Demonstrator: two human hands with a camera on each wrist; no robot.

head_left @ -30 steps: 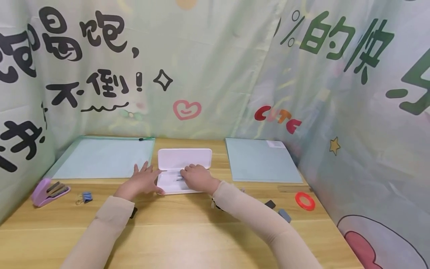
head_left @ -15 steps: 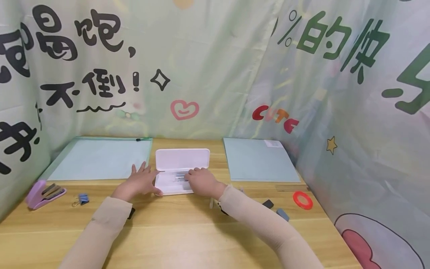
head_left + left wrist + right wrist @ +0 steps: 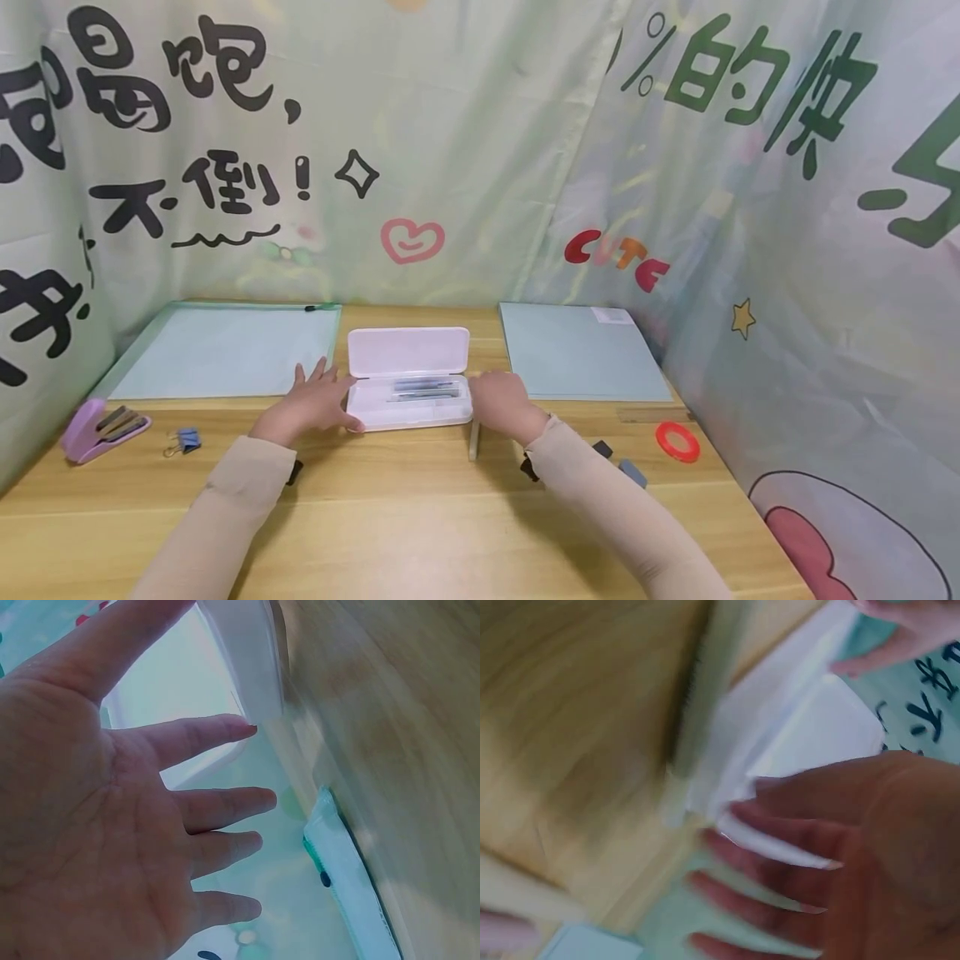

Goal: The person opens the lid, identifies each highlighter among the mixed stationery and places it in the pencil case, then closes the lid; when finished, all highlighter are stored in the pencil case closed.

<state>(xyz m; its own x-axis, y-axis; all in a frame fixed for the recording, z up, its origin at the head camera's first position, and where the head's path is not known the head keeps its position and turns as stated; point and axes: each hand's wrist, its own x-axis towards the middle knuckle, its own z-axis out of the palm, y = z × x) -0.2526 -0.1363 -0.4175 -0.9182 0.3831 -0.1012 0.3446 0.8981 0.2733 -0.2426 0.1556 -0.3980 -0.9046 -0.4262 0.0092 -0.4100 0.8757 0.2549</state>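
Observation:
A white pencil case [image 3: 408, 422] lies with its lid raised. Several slim pens [image 3: 426, 389] rest inside it. My left hand [image 3: 311, 406] spreads at the case's left end; in the left wrist view its thumb and index finger are against the case wall [image 3: 244, 660], the other fingers straight. At the case's right end is my right hand [image 3: 506, 406]. In the right wrist view its loosely bent fingers [image 3: 761, 877] hold nothing visible, close to the case corner. A pale, slim stick-shaped item [image 3: 474, 440] lies beside the case, just below the right hand.
Light blue sheets or folders lie at the back left [image 3: 225, 354] and back right [image 3: 585, 354]. A purple stapler [image 3: 97, 432] and blue binder clip [image 3: 187, 440] sit left. To the right are a red ring [image 3: 677, 442], a dark block [image 3: 602, 449] and a grey-blue block [image 3: 633, 472].
My right hand has moved right, out of the pencil case to its right end, uncovering the pens. My left hand stays at the left end.

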